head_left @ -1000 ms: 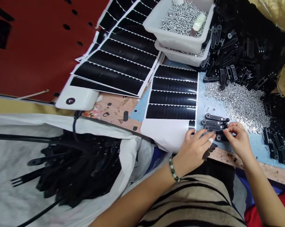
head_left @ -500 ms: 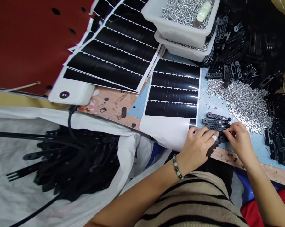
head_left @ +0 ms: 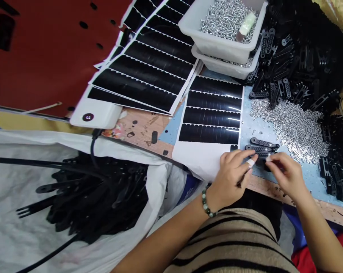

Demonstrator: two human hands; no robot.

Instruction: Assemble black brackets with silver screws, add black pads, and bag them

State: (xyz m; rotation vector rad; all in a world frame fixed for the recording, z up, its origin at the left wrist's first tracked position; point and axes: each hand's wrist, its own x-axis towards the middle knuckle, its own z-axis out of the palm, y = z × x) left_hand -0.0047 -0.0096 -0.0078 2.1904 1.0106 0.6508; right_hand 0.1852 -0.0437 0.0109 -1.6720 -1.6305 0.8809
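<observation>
Hands meet low and right of centre at the desk point(head_left: 310, 172) edge, left hand point(head_left: 231, 178) and right hand point(head_left: 286, 174) pinching a black plastic strip point(head_left: 262, 154), kept beside the sticker sheet point(head_left: 208, 129) and screw pile point(head_left: 290, 125) for easy reach.

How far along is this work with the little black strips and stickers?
Early, it seems. Two black strips lie in a row by the sticker sheet, whose bottom row is nearly peeled. The left hand and right hand work on another strip. A big pile of black parts and loose screws remain.
</observation>
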